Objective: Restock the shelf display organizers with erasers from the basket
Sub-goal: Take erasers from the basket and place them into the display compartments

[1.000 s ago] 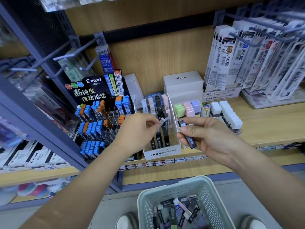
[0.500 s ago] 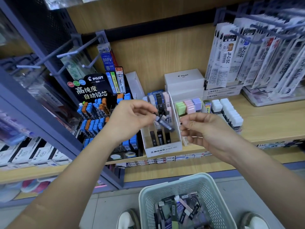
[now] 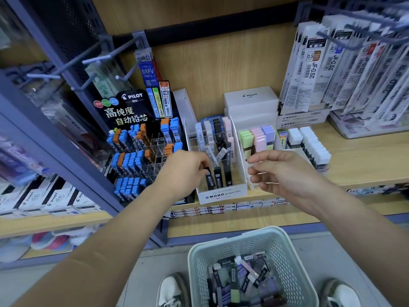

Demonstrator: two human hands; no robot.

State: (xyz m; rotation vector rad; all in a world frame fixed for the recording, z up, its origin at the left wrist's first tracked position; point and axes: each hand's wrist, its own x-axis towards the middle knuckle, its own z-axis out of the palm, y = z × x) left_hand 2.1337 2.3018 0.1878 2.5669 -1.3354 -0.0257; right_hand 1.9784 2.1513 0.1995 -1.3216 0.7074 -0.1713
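A white MONO organizer (image 3: 221, 192) stands on the wooden shelf with rows of slim black, white and pink packs. My left hand (image 3: 184, 171) reaches into its front left slot and pinches a black pack (image 3: 209, 178) standing there. My right hand (image 3: 281, 171) hovers to the right of the organizer, fingers loosely curled, holding nothing. A pale green basket (image 3: 285, 247) on the floor below holds several mixed packs.
A black Pilot lead display (image 3: 141, 149) with blue and orange cases stands left of the organizer. Pastel erasers (image 3: 257, 138) and white erasers (image 3: 314, 147) fill trays to the right. Refill packs (image 3: 345, 72) hang on hooks above. My shoes (image 3: 172, 291) flank the basket.
My right hand passed the black pack to my left hand, which lowered it into the organizer's front slot. The right hand is now empty.
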